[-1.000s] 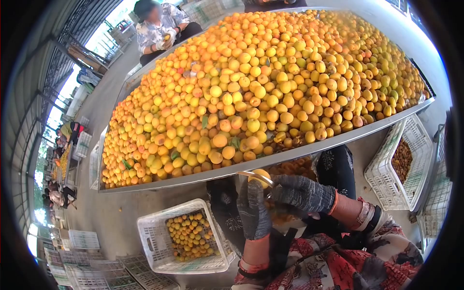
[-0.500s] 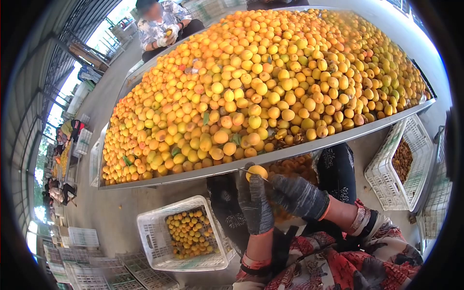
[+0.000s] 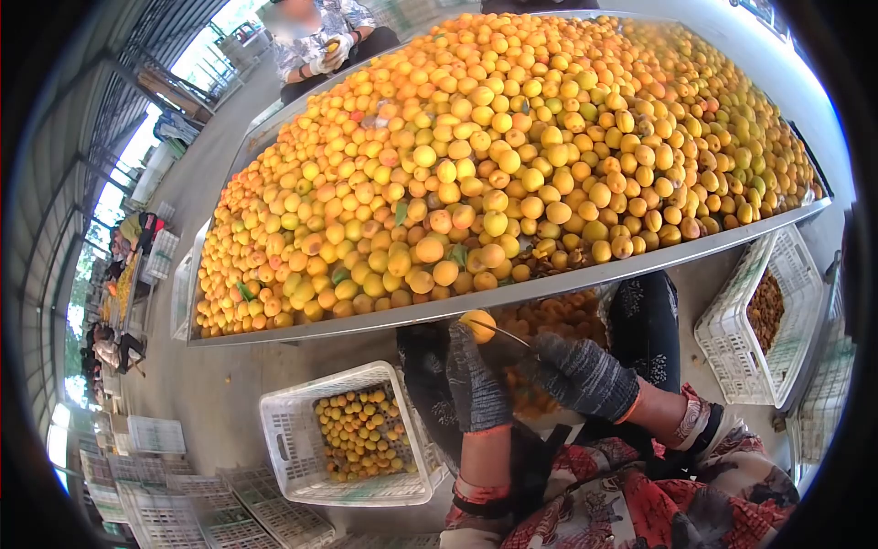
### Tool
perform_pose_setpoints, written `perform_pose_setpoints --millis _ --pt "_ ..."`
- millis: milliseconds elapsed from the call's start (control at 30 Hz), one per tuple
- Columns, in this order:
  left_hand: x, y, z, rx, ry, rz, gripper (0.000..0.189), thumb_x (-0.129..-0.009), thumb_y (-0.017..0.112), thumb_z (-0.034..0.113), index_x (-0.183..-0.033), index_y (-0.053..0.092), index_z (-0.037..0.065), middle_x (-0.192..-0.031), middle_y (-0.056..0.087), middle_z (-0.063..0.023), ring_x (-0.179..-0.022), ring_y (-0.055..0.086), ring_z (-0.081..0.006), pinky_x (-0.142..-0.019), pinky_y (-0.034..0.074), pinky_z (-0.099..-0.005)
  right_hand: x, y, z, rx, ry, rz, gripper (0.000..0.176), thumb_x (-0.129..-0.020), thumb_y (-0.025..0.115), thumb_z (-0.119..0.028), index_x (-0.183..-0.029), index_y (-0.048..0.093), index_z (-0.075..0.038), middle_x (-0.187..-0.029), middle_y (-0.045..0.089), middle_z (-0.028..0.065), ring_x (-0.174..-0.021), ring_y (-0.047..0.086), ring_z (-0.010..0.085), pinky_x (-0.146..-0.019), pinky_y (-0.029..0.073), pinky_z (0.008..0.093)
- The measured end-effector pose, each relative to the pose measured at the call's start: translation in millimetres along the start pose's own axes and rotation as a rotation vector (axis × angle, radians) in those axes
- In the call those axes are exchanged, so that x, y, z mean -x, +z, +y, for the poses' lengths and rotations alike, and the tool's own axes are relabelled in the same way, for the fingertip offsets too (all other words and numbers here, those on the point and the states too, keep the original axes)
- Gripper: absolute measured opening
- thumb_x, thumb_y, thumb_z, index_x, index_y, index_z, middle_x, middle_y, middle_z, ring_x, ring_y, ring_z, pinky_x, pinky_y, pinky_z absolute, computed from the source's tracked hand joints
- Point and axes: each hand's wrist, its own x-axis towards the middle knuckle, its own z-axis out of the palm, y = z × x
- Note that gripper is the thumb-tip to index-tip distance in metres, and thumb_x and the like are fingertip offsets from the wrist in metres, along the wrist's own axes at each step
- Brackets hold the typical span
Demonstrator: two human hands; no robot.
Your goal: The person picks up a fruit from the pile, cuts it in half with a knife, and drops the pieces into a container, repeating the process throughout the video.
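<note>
My left hand (image 3: 477,382), in a dark grey knitted glove, is closed round a yellow-orange apricot (image 3: 476,326) just below the table's front rim. My right hand (image 3: 582,373), gloved alike, grips a thin metal tool (image 3: 508,336) whose far end meets the fruit. Just beyond both hands, a big heap of apricots (image 3: 457,183) fills the metal table (image 3: 412,313). Orange-brown pieces of fruit (image 3: 558,322) lie beneath the hands, between my knees, partly hidden by the gloves.
A white crate (image 3: 274,435) holding apricots is at the lower left. Another white crate (image 3: 785,352) at the right contains brown pieces. Across the table sits a person (image 3: 320,46) with fruit in gloved hands. Stacked crates (image 3: 165,512) stand at the lower left edge.
The thin tool now shows more of its length between my hands. My right hand is a little farther from the fruit, and the view has shifted slightly.
</note>
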Motion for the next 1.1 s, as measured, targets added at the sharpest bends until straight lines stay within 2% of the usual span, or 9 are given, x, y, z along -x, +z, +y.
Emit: perform_pose_setpoints --millis 67,100,167,267,467,733,800,867,1100 --pt "5 5 4 -0.036 0.02 0.029 0.037 -0.09 0.055 0.029 -0.116 0.049 0.004 -0.1 0.058 -0.0107 -0.084 0.059 -0.0197 -0.068 0.052 -0.0305 0 2 1 0.573 -0.301 0.087 0.041 -0.075 0.06 -0.015 -0.115 0.058 -0.006 -0.106 0.057 0.0115 -0.088 0.061 0.0262 -0.067 0.052 0.0348" --pt "7 7 5 -0.074 0.037 0.057 0.035 -0.09 0.055 0.03 -0.113 0.05 0.003 -0.095 0.06 -0.0097 -0.077 0.06 -0.0187 -0.062 0.052 -0.0288 0 3 -2 0.572 -0.302 0.085 0.041 -0.075 0.06 -0.015 -0.115 0.058 -0.006 -0.106 0.057 0.0115 -0.088 0.061 0.0262 -0.067 0.052 0.0348" --pt "13 13 8 -0.084 0.056 0.076 0.035 -0.09 0.055 0.03 -0.112 0.051 0.003 -0.09 0.06 -0.0083 -0.071 0.059 -0.0169 -0.059 0.05 -0.0266 -3 3 -12 0.047 0.159 -0.04 0.038 -0.076 0.06 -0.016 -0.113 0.059 -0.007 -0.106 0.056 0.0137 -0.087 0.06 0.0248 -0.064 0.051 0.0346" --pt "14 16 4 -0.161 0.096 0.112 0.034 -0.091 0.054 0.032 -0.108 0.053 0.002 -0.085 0.059 -0.0064 -0.066 0.057 -0.0136 -0.054 0.048 -0.0238 -10 4 -13 0.31 -0.126 0.162 0.03 -0.082 0.059 -0.015 -0.109 0.059 -0.003 -0.09 0.059 0.0125 -0.06 0.059 0.0263 -0.048 0.046 0.0358" --pt "23 18 2 -0.367 0.165 0.097 0.035 -0.091 0.053 0.036 -0.103 0.056 0.003 -0.083 0.058 -0.0035 -0.062 0.052 -0.0089 -0.05 0.041 -0.0217 -12 9 -16 0.237 0.039 0.13 0.039 -0.082 0.058 -0.015 -0.118 0.05 -0.003 -0.075 0.059 0.0119 -0.056 0.059 0.0298 -0.048 0.047 0.0368" --pt "15 2 0 -0.541 0.252 -0.049 0.034 -0.089 0.055 0.036 -0.102 0.057 0.004 -0.076 0.054 0.0005 -0.057 0.047 -0.0036 -0.045 0.035 -0.0184 -8 19 6 0.156 -0.09 0.055 0.04 -0.081 0.057 -0.016 -0.118 0.053 -0.003 -0.11 0.055 0.0144 -0.092 0.059 0.0291 -0.074 0.051 0.036" --pt "19 4 3 -0.583 0.198 -0.07 0.034 -0.089 0.056 0.034 -0.104 0.057 0.003 -0.079 0.053 -0.0001 -0.064 0.049 -0.0054 -0.051 0.039 -0.0201 -4 18 12 0.297 -0.25 0.11 0.041 -0.081 0.058 -0.022 -0.118 0.055 -0.004 -0.122 0.052 0.0115 -0.102 0.057 0.0281 -0.079 0.051 0.0353" --pt "19 5 0 -0.571 0.248 -0.089 0.034 -0.089 0.056 0.033 -0.105 0.057 0.002 -0.084 0.055 -0.0015 -0.071 0.051 -0.0072 -0.059 0.042 -0.0215 -4 12 12 -0.018 -0.152 -0.036 0.041 -0.082 0.055 -0.018 -0.121 0.052 -0.003 -0.126 0.05 0.0117 -0.116 0.048 0.0287 -0.093 0.044 0.0386" --pt "0 -1 -11 -0.036 0.045 -0.125 0.043 -0.092 0.051 0.029 -0.124 0.047 0.0 -0.114 0.054 -0.0086 -0.095 0.054 -0.0155 -0.082 0.047 -0.0294 -2 5 13 0.439 -0.351 0.076 0.037 -0.078 0.059 -0.004 -0.115 0.055 0.001 -0.112 0.056 0.0143 -0.101 0.057 0.0258 -0.084 0.047 0.0357"
